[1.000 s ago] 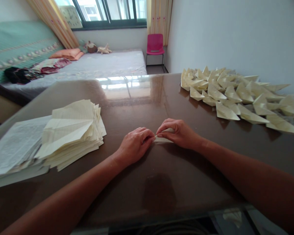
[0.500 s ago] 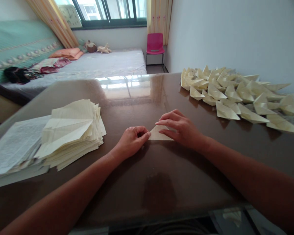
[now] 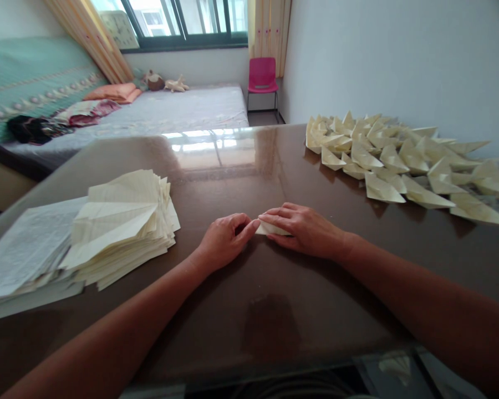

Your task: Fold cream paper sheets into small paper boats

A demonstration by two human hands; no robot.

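Observation:
A small folded piece of cream paper (image 3: 270, 228) lies flat on the brown table, mostly covered by my fingers. My left hand (image 3: 229, 237) pinches its left corner between thumb and curled fingers. Across the top of the paper, my right hand (image 3: 301, 228) rests flat, its fingers stretched out to the left and pressing down. To the left sits a stack of cream paper sheets (image 3: 116, 221), the top one creased. At the right, many folded paper boats (image 3: 395, 158) stand crowded together.
Printed sheets (image 3: 29, 244) lie under and beside the cream stack. The glossy brown table (image 3: 233, 310) reflects the window. Beyond its far edge are a bed (image 3: 199, 105) and a pink chair (image 3: 263, 75). A white wall (image 3: 399, 55) runs along the right.
My right hand has come down and flattened over the folded paper, hiding more of it. My left hand keeps its pinch in nearly the same place.

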